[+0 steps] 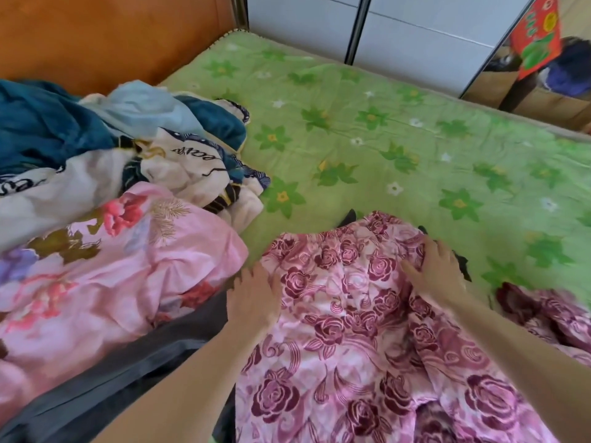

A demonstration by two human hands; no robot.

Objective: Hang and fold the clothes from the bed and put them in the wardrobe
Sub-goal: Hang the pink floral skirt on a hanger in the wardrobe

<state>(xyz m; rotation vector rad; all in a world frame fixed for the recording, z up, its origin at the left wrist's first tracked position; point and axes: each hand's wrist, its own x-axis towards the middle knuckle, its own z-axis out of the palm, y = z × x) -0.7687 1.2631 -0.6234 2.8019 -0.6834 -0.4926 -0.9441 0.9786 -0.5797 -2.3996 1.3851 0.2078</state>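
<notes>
Under your hands: garment (351, 330), pink with dark maroon roses. Bedsheet (399, 129): light green, darker green and white flowers. To your left, quilt (112, 266): pale pink, red and gold blooms. Blanket (41, 123): teal. Cloth (179, 167): cream, navy lettering. Headboard (112, 36): orange-brown.

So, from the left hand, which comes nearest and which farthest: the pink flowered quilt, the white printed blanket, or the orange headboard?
From the left hand:
1. Pink flowered quilt, right beside it, to its left.
2. White printed blanket, beyond the quilt.
3. Orange headboard, at the bed's far end.
</notes>
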